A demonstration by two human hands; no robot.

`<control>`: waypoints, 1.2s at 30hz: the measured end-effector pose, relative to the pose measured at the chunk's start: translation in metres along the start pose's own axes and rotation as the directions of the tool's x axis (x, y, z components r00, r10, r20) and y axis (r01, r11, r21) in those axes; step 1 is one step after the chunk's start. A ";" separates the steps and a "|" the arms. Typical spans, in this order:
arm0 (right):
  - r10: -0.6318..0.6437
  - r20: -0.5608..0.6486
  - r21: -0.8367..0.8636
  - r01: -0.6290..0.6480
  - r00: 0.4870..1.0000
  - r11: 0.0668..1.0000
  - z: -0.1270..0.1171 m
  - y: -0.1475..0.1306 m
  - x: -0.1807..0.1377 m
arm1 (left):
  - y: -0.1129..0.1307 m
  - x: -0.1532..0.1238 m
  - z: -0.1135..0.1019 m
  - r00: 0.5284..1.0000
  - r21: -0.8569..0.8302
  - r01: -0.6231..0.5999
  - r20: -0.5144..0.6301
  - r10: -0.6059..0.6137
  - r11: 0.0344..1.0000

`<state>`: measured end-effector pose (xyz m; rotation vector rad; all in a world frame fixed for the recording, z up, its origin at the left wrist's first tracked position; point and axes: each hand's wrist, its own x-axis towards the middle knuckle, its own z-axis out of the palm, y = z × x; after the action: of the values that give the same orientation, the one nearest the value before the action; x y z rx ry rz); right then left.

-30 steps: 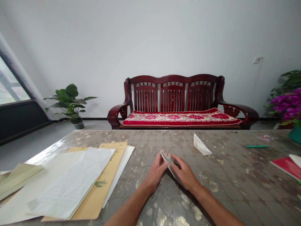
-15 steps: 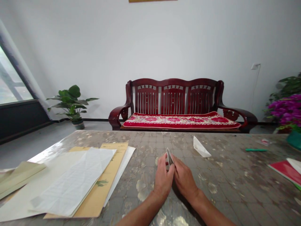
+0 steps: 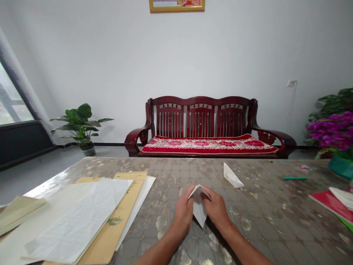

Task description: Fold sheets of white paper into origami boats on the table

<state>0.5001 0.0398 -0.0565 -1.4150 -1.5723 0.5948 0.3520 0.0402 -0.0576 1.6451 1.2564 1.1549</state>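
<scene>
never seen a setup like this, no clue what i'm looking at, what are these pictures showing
There's no machine here: these are a person's bare hands, seen from one camera worn on their head, looking forward and down. The left hand and right hand together hold a folded paper over a patterned table. On the table, white sheets overlap a tan pad on the left; another folded white piece lies farther back, with a green stick to the right. Behind stands a wooden bench.

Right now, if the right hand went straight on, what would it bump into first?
The right hand would first push into the folded white paper it holds; the left hand seems next, though depth is unclear.
</scene>
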 end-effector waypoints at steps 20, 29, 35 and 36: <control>-0.494 0.310 -0.468 0.583 0.812 0.665 -0.013 0.001 -0.010 | -0.023 0.012 -0.050 0.971 0.589 -0.229 0.193 0.141 0.775; -0.512 0.376 -0.472 0.635 0.772 0.611 -0.010 0.007 -0.014 | -0.028 0.010 -0.069 0.824 0.612 -0.544 0.519 0.228 0.575; -0.469 0.411 -0.480 0.623 0.782 0.618 -0.010 0.006 -0.015 | -0.026 0.003 -0.079 0.791 0.559 -0.582 0.557 0.253 0.590; -0.461 0.417 -0.477 0.620 0.783 0.623 -0.010 0.006 -0.016 | -0.027 0.002 -0.080 0.797 0.560 -0.574 0.551 0.249 0.598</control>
<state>0.5106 0.0240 -0.0610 -1.1863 -2.4225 -0.1319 0.2688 0.0517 -0.0576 2.7342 1.0937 0.4693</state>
